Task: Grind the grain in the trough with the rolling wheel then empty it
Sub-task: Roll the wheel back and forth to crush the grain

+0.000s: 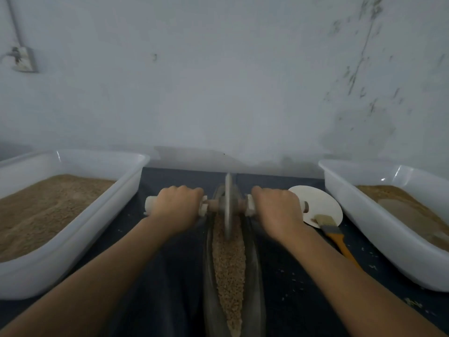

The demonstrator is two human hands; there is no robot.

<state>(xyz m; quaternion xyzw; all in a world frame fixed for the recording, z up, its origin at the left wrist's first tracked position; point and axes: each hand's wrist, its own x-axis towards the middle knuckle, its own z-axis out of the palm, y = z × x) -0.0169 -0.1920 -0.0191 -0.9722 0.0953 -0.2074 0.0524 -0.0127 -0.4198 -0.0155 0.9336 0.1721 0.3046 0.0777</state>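
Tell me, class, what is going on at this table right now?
A person is grinding grain in a long metal trough. The left hand and the right hand each grip one end of the axle of the rolling wheel, which stands upright in the far part of the trough. The grain looks coarse and fills the channel. A white tub of brown meal sits on each side, and a brush lies beside a white plate.
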